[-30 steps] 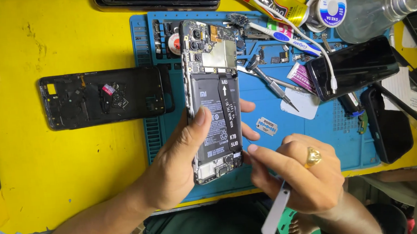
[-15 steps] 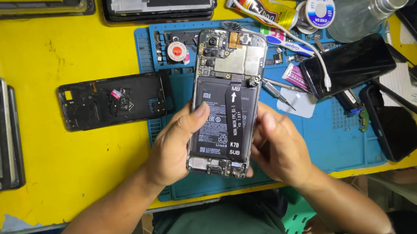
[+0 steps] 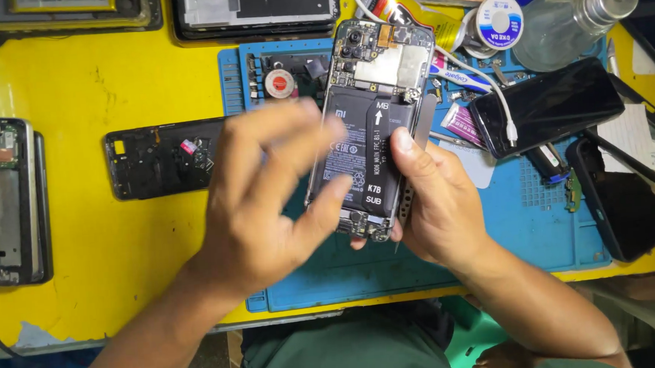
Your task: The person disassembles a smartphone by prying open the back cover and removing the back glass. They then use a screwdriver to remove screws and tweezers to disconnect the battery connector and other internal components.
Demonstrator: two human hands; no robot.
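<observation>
My right hand (image 3: pixel 439 207) grips an opened phone (image 3: pixel 371 90) from its right side, thumb pressed on the black battery. The phone's back is off, so the battery and circuit board show. A thin metal pry tool (image 3: pixel 421 133) lies along the phone's right edge under that hand. My left hand (image 3: pixel 260 203) is blurred and hovers at the phone's left side with fingers spread, its thumb tip touching the lower left edge. All of this is above a blue work mat (image 3: pixel 527 232).
A black back cover (image 3: pixel 159 160) lies on the yellow table (image 3: pixel 72 93) at left, and a stripped phone frame (image 3: pixel 3 200) further left. At right are a black phone with a white cable (image 3: pixel 546 106), a black case (image 3: pixel 620 204), a clear bottle (image 3: pixel 568 21) and a wire spool (image 3: pixel 499 22).
My left hand has let go of the phone and opened, moving left. My right hand has taken over the grip, with its thumb now on the battery. The view shifted slightly.
</observation>
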